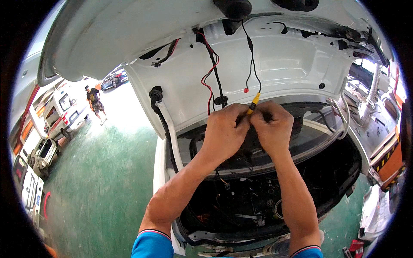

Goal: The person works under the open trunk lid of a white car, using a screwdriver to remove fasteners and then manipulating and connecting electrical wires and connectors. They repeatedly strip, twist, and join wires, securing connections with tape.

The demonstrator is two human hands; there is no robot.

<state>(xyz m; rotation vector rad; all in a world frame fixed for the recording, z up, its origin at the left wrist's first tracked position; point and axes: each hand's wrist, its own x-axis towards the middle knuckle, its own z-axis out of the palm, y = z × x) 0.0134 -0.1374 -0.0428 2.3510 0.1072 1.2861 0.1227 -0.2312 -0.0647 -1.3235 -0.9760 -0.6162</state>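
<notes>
Under the raised white trunk lid (pixel 172 86), both my hands meet at a yellow cable plug (pixel 255 101) on a thin black cable (pixel 251 47). My left hand (pixel 227 129) is closed, its thumb and fingers pinched at the plug's lower end. Against the other side of that end, my right hand (pixel 273 127) is closed too, fingers curled inward. The fingertips partly hide where the plug ends. A small red plug (pixel 246 90) dangles from the cable's other branch. Left of it, a red wire (pixel 205 81) hangs beside a black wire harness (pixel 216 73).
Below my arms lies the dark trunk opening (pixel 249 202) with loose small parts. A black ribbed hose (pixel 162 116) runs down at the left. A person (pixel 95 103) walks on the green floor (pixel 103 172) near parked vehicles. Boxes (pixel 387 150) stand at the right.
</notes>
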